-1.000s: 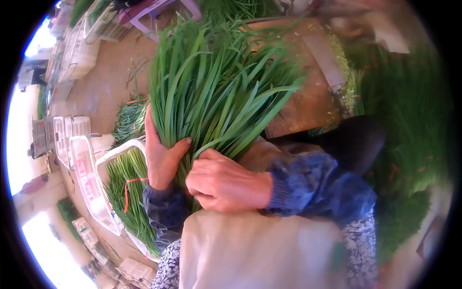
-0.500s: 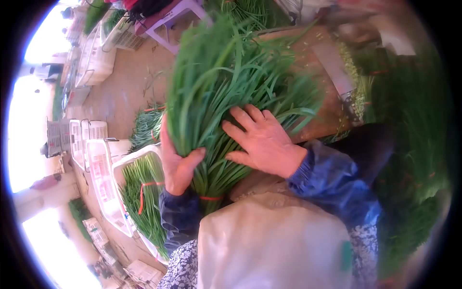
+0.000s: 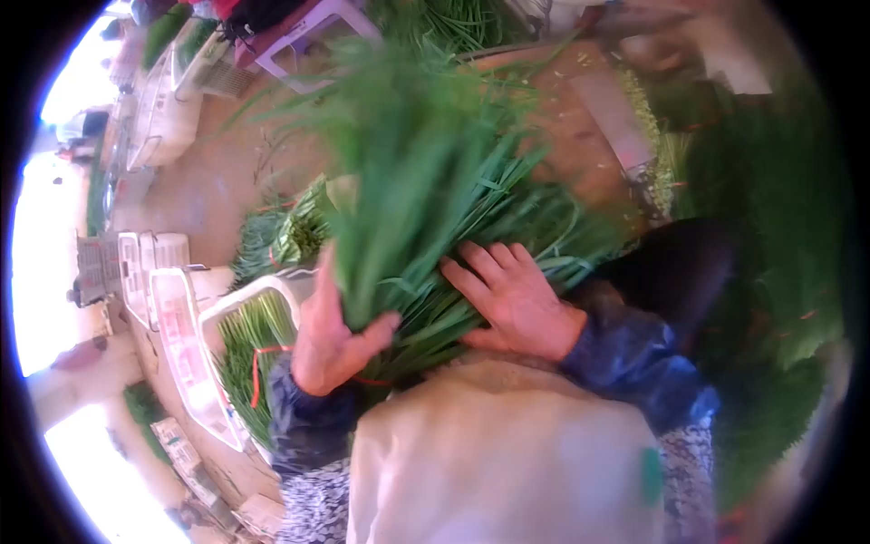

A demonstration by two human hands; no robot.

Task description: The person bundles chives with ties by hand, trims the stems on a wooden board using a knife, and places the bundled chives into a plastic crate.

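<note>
Produce workshop, indicated by white crates (image 3: 170, 127) along the floor (image 3: 204, 186), banded greens (image 3: 243, 358) and a large green heap (image 3: 770, 218).

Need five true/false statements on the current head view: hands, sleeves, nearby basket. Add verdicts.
1. The left hand and right hand both touch the green leaves. True.
2. The right hand wears a glove. False: it is bare.
3. The white basket beside the left hand holds greens with an orange-red band. True.
4. The right sleeve is yellow. False: it is blue.
5. The leaf tips are all sharp. False: many are blurred.
</note>
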